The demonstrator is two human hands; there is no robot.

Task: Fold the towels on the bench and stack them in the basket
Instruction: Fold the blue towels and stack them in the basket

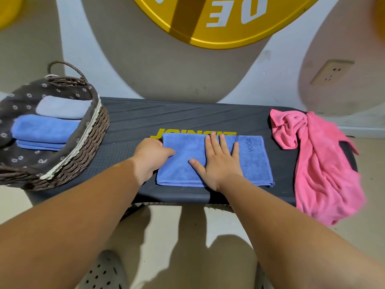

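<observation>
Head view, single frame.

- Bench (187, 115): dark, ribbed top, with yellow lettering (166, 132) partly covered.
- Blue YOGA towel (256, 165): folded to a flat rectangle, lying mid-bench with its near hem just short of the front edge. The "YOGA" print is on its right part.
- Left hand (150, 157): at the towel's left edge, grasping it. The thumb lies on top of the cloth and the fingers curl down at the edge, their tips hidden.
- Right hand (218, 163): released and flat, palm down on the middle of the same towel, with fingers spread and straight, pointing to the back edge.
- Pink towel (325, 170): unfolded and bunched at the right end of the bench, hanging over the front edge. It lies apart from the blue YOGA towel.
- Wicker basket (91, 140): on the left end of the bench, with a dark flower-print liner (23, 97) and one handle at the back.
- Inside the basket: a grey-blue folded towel (62, 107) at the back, a blue folded towel (43, 128) in front of it, and a thinner blue folded towel (39, 145) under the latter's near side.
- Wall behind: a yellow disc (218, 21) with white letters, and a socket (331, 73) at the right.
- Floor, bottom edge: a perforated shoe (104, 272).
</observation>
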